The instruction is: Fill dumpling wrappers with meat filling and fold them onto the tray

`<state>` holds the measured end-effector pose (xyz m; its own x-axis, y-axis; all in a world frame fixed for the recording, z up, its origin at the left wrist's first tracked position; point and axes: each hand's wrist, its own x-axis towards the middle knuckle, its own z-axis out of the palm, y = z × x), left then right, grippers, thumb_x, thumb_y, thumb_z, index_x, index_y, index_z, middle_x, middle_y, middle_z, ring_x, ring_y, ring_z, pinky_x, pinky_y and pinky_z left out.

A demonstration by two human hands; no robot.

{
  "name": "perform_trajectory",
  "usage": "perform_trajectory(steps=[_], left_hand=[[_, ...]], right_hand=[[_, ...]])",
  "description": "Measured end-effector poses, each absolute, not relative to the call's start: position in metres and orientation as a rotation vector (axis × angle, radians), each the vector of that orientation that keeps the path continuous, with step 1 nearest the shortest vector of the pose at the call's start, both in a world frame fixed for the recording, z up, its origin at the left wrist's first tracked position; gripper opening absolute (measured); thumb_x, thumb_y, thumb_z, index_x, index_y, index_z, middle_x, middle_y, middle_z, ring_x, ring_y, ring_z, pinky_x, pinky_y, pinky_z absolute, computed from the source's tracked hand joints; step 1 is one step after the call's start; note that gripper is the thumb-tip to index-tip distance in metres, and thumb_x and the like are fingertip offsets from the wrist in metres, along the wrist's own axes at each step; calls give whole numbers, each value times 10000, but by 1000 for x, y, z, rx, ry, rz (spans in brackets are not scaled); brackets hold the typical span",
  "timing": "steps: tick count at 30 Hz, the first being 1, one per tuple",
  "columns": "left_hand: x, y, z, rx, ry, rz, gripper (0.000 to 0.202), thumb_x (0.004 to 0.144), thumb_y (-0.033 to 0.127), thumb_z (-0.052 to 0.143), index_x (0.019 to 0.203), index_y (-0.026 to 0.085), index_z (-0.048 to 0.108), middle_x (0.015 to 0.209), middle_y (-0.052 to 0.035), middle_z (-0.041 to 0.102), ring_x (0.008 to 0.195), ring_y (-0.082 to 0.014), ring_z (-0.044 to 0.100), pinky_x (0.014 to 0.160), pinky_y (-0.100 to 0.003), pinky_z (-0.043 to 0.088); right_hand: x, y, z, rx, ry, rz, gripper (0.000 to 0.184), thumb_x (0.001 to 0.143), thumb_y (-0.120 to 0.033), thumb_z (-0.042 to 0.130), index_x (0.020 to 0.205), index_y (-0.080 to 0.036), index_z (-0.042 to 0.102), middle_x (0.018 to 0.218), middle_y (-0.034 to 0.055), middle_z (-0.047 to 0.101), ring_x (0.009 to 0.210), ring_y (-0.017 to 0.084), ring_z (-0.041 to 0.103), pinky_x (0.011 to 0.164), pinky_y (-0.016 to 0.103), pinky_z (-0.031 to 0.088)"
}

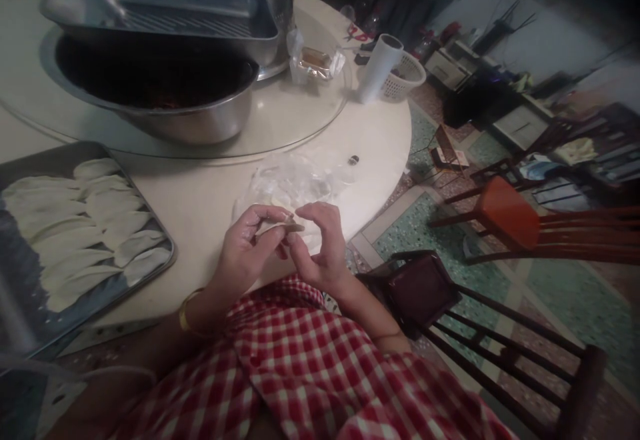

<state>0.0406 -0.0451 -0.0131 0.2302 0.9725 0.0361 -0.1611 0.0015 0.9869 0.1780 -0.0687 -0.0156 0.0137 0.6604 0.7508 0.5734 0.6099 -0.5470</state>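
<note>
My left hand (247, 250) and my right hand (320, 243) meet over the near edge of the round table (200, 207). Both pinch one pale dumpling (280, 225) between their fingertips, with a bit of dark filling showing at its top edge. A gold bangle sits on my left wrist. Just behind the hands lies a clear plastic bag (295, 177) with pale wrappers in it. To the left a metal tray (20, 307) holds several folded dumplings (80, 227) in rows.
A large steel bowl (165, 103) stands on the glass turntable, with a steel pan (165, 7) resting over it. A white roll (379, 67), a white basket (405, 77) and a wrapped packet (315, 63) sit at the far edge. Dark wooden chairs (480, 320) stand to the right.
</note>
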Motion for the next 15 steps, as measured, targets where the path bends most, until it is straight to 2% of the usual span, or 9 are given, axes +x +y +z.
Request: perform_trajectory(steps=[7, 13, 15], left_hand=[[39, -47, -21, 1178, 860, 1066, 115, 837, 217, 616, 951, 214, 630, 975, -10, 661, 660, -87, 616, 533, -193, 508], [41, -43, -8, 953, 872, 1070, 125, 769, 237, 663, 840, 185, 575, 933, -4, 655, 603, -76, 600, 466, -172, 484], [42, -42, -4, 919, 885, 1073, 155, 736, 234, 675, 822, 185, 555, 912, 1, 651, 575, -80, 601, 433, -176, 480]], right_hand=[[173, -66, -15, -1035, -1662, 56, 325, 872, -63, 494, 1134, -254, 491, 914, 16, 652, 823, 155, 589, 759, 342, 504], [177, -70, -17, -1041, -1633, 43, 330, 873, -173, 534, 1185, -256, 470, 980, 47, 643, 906, 195, 602, 818, 411, 503], [179, -70, -20, -1037, -1594, 27, 353, 856, -159, 549, 1188, -247, 472, 984, 52, 633, 908, 195, 594, 821, 409, 498]])
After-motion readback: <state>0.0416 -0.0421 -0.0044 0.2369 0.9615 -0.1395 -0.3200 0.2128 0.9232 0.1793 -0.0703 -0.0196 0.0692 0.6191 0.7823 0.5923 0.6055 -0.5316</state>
